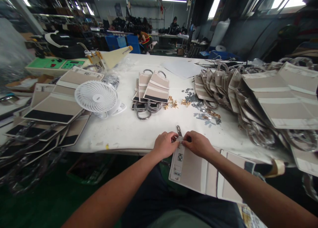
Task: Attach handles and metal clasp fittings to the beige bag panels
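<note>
A beige bag panel [195, 168] with pale trim lies over the table's front edge and my lap. My left hand [166, 143] is closed in a pinch at its upper corner. Close beside it, my right hand [198, 143] pinches the same corner, the fingertips of both hands nearly meeting. A short dark strap with a metal end [179, 130] sticks out beyond the fingers. Any small part between the fingertips is hidden. On the panel's left border sits a small metal fitting [180, 156].
Gold-coloured fittings [172, 102] and grey metal pieces [195, 98] lie scattered ahead. Handled bag panels are stacked at left [53, 105], centre [156, 87] and right [280, 95]. A white fan [96, 98] stands left. A green-topped machine [57, 64] is behind; people sit farther back.
</note>
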Demonstrator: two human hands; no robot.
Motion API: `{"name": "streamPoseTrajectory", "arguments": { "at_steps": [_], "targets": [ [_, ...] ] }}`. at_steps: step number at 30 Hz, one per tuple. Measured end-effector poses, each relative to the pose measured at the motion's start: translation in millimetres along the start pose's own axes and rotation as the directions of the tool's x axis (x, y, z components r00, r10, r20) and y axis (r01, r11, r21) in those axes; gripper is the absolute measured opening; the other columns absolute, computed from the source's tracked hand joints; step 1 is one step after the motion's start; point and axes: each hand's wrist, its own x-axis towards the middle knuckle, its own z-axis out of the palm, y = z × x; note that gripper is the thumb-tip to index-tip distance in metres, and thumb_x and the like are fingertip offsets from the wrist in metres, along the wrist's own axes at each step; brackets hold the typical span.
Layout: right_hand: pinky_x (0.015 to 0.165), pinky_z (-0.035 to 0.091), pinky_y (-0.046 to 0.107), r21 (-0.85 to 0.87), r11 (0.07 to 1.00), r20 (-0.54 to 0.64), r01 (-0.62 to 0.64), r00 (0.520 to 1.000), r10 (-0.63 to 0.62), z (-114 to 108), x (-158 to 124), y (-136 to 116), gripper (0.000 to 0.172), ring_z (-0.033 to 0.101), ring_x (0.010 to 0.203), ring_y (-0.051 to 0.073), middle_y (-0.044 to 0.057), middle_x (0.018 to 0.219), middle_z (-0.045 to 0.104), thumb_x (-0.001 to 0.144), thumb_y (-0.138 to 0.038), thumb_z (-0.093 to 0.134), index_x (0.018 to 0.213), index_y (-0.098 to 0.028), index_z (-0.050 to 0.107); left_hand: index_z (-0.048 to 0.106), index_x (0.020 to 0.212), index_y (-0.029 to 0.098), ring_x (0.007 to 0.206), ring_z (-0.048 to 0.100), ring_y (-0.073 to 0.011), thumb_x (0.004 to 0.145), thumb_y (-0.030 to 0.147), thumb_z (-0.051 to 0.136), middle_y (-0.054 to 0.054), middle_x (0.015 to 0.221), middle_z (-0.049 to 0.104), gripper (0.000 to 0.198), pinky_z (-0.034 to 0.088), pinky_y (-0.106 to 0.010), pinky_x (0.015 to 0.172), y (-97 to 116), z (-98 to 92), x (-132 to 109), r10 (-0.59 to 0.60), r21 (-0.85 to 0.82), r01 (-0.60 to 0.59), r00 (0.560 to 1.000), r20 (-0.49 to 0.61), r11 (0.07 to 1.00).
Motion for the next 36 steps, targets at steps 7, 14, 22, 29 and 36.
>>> {"name": "streamPoseTrajectory", "arguments": {
  "at_steps": [7,14,22,29,36],
  "targets": [
    [0.066,0.037,0.029,0.096,0.995,0.023,-0.003,1.000,0.001,-1.0,7.3,7.2,0.010,0.062,0.077,0.018,0.001,0.087,0.073,0.086,-0.031,0.072,0.081,-0.023,0.071,0.082,0.097,0.024,0.092,0.074,-0.0255,0.083,0.037,0.074,-0.006,0.098,0.082,0.021,0.050,-0.030,0.074,15.5,-9.4,36.7,-0.020,0.072,0.009,0.988,0.156,0.997],
    [0.062,0.043,0.029,0.532,0.839,-0.162,0.111,0.986,-0.027,-39.2,-1.0,-1.2,0.022,0.061,0.066,0.017,0.000,0.070,0.069,0.087,-0.041,0.076,0.078,-0.021,0.072,0.084,0.092,0.024,0.084,0.073,-0.0224,0.080,0.031,0.078,-0.003,0.091,0.081,0.015,0.049,-0.027,0.069,17.2,-9.2,54.4,-0.090,0.011,0.090,0.962,0.257,0.996],
    [0.058,0.048,0.029,0.869,0.340,-0.431,0.360,0.888,0.162,-12.1,-9.8,5.3,0.037,0.056,0.058,0.014,-0.002,0.062,0.059,0.094,-0.046,0.075,0.070,-0.021,0.062,0.085,0.089,0.020,0.066,0.066,-0.0165,0.074,0.029,0.084,-0.001,0.076,0.078,0.017,0.047,-0.025,0.060,8.5,-2.6,74.1,-0.187,-0.118,0.239,0.923,0.338,0.964],
    [0.043,0.035,0.023,0.922,-0.179,-0.262,0.344,0.893,0.365,-8.3,9.6,7.8,0.052,0.031,0.042,0.007,-0.009,0.055,0.034,0.088,-0.048,0.075,0.063,-0.022,0.037,0.085,0.090,0.022,0.076,0.069,-0.0190,0.074,0.029,0.084,-0.002,0.084,0.080,0.018,0.048,-0.026,0.066,3.6,-1.3,74.8,-0.169,-0.141,0.227,0.927,0.335,0.964],
    [0.040,0.030,0.024,0.920,-0.205,-0.247,0.333,0.901,0.356,-2.5,15.3,4.8,0.052,0.025,0.040,0.007,-0.009,0.051,0.030,0.087,-0.045,0.073,0.061,-0.022,0.034,0.086,0.090,0.023,0.075,0.068,-0.0188,0.073,0.025,0.082,-0.001,0.082,0.079,0.017,0.048,-0.027,0.067,3.7,0.2,73.3,-0.153,-0.144,0.212,0.929,0.337,0.967]
  ]
}}
